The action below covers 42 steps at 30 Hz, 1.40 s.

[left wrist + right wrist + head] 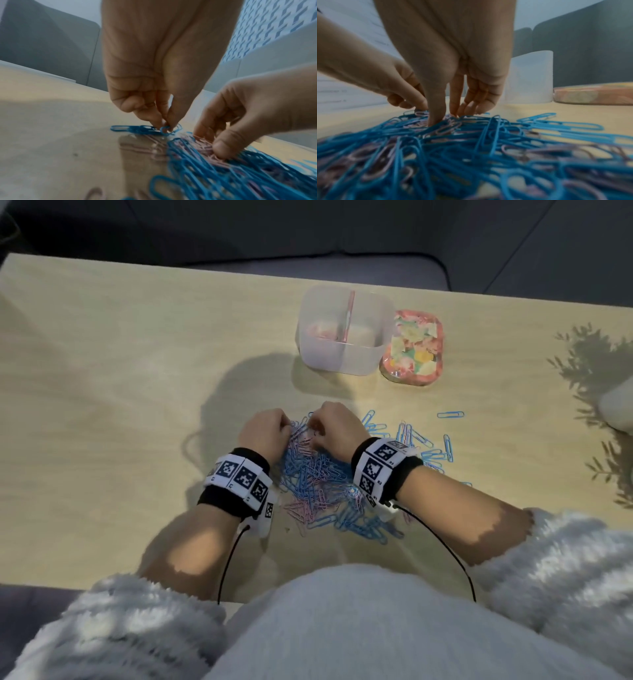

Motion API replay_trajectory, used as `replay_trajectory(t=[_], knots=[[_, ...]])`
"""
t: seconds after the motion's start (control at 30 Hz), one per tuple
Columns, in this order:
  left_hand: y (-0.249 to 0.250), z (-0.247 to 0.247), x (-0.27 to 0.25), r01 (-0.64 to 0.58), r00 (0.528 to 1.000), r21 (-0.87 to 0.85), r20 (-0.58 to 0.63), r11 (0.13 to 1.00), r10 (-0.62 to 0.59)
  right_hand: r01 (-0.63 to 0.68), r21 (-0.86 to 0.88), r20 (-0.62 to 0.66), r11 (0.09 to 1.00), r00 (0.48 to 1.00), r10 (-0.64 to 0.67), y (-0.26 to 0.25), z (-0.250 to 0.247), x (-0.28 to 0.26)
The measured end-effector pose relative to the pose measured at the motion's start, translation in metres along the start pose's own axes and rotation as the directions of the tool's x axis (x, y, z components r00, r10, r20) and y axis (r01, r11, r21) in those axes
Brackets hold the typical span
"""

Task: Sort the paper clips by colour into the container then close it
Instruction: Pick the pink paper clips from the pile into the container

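A mixed heap of blue and pink paper clips (322, 484) lies on the wooden table in front of me. Both hands work at its far end. My left hand (289, 428) pinches a blue paper clip (165, 129) between thumb and forefinger at the heap's left edge. My right hand (313, 429) has its curled fingers and thumb (221, 148) dug into a patch of pink paper clips (204, 143), pinching them. Behind the heap stands the open translucent container (346, 330) with a middle divider. Its patterned lid (412, 350) lies flat just to its right.
Loose blue clips (450, 414) are scattered to the right of the heap. A pale rounded object (616, 409) sits at the right edge among leaf shadows. Bare tabletop (102, 405) stretches to the left. A grey sofa lies beyond the far edge.
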<state>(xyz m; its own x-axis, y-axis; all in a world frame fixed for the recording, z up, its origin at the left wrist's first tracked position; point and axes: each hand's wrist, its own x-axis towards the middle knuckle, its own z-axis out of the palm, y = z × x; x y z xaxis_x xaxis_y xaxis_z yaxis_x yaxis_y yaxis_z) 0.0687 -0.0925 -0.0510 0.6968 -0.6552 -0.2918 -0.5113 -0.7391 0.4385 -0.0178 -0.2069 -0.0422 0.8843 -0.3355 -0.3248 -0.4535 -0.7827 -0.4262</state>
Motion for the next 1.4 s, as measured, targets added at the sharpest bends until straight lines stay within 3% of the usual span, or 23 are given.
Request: replay_trajectory(t=[0.2, 0.3, 0.37, 0.43, 0.53, 0.6, 0.73, 0.87, 0.93, 1.0, 1.1, 1.17, 1.2, 1.27, 1.4], knots=[[-0.019, -0.019, 0.007, 0.017, 0.997, 0.016, -0.073, 1.0, -0.015, 0.095, -0.079, 0.018, 0.992, 0.995, -0.093, 0.005, 0.004, -0.003], [-0.02, -0.019, 0.006, -0.075, 0.99, 0.137, -0.112, 0.988, 0.091, 0.104, -0.132, 0.038, 0.986, 0.994, -0.1, 0.008, 0.004, -0.005], [-0.014, -0.014, 0.003, -0.177, 0.973, 0.188, -0.112, 0.966, 0.2, 0.06, -0.022, 0.033, 0.998, 0.998, -0.059, 0.015, 0.002, -0.006], [-0.006, -0.008, 0.002, -0.254, 0.963, 0.215, -0.03, 0.943, 0.267, -0.003, 0.127, 0.021, 0.992, 1.0, 0.0, 0.022, -0.001, -0.008], [0.001, -0.003, 0.006, -0.302, 0.952, 0.204, 0.123, 0.931, 0.281, -0.045, 0.269, -0.022, 0.962, 0.998, 0.053, 0.033, -0.006, -0.011], [0.003, -0.003, 0.009, -0.317, 0.945, 0.198, 0.153, 0.927, 0.29, -0.051, 0.384, -0.076, 0.922, 0.993, 0.087, 0.039, -0.011, -0.012], [0.007, -0.003, 0.015, -0.327, 0.944, 0.218, 0.109, 0.919, 0.31, -0.115, 0.719, -0.027, 0.685, 0.981, 0.193, 0.042, -0.026, -0.017], [0.002, -0.002, 0.019, -0.287, 0.957, 0.165, 0.081, 0.944, 0.277, -0.318, 0.925, 0.251, 0.209, 0.922, 0.294, 0.035, -0.033, -0.014], [-0.006, -0.005, 0.02, -0.238, 0.971, 0.057, 0.03, 0.97, 0.237, -0.394, 0.915, 0.361, 0.087, 0.897, 0.256, 0.03, -0.034, -0.012], [-0.012, -0.011, 0.019, -0.175, 0.985, -0.122, -0.009, 0.977, 0.175, -0.431, 0.889, 0.393, 0.156, 0.892, 0.224, 0.026, -0.03, -0.01], [-0.021, -0.021, 0.021, -0.139, 0.989, -0.223, -0.074, 0.965, 0.126, -0.324, 0.783, 0.226, 0.53, 0.943, 0.243, 0.016, -0.017, -0.005], [-0.026, -0.027, 0.021, -0.112, 0.993, -0.365, -0.072, 0.924, 0.092, -0.178, 0.593, 0.067, 0.785, 0.983, 0.172, 0.011, -0.008, 0.002], [-0.029, -0.03, 0.02, -0.093, 0.996, -0.467, -0.058, 0.879, 0.075, -0.119, 0.481, 0.021, 0.868, 0.992, 0.124, 0.008, -0.003, 0.006], [-0.034, -0.034, 0.016, -0.044, 0.999, -0.607, -0.015, 0.794, 0.044, -0.047, 0.3, -0.02, 0.953, 0.998, 0.055, 0.001, 0.004, 0.011], [-0.046, -0.035, 0.009, 0.151, 0.987, -0.705, 0.148, 0.693, -0.064, -0.018, 0.11, 0.019, 0.994, 1.0, 0.016, -0.006, 0.012, 0.016]])
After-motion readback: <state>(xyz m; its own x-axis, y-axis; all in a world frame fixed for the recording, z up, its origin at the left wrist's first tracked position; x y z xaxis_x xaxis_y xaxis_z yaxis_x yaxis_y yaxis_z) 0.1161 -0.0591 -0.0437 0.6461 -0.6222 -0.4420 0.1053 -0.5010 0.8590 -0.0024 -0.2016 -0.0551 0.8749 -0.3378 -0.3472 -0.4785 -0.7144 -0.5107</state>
